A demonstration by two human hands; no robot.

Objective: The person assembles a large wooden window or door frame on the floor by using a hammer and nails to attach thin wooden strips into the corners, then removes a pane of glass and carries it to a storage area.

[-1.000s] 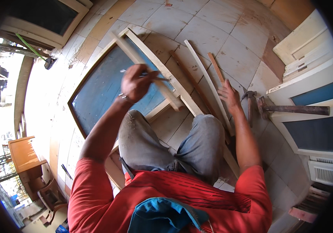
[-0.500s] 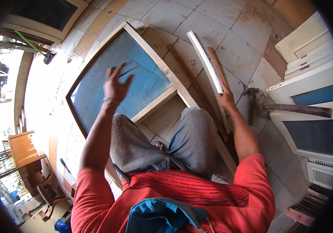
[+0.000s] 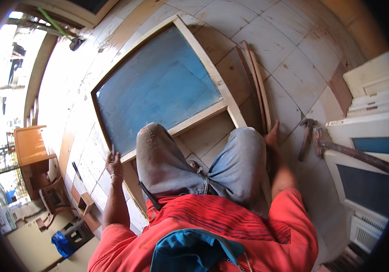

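left hand point(image 3: 112, 164) at frame point(image 3: 205, 68) edge, perhaps gripping; right hand point(image 3: 272, 136) beside strips point(image 3: 259, 86).

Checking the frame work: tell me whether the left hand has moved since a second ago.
Yes. The left hand came down off the blue panel to the frame's near left edge.

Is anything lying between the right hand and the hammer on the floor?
Nothing visible. The right hand rests by the wooden strips, and only bare tiled floor lies between it and the hammer.
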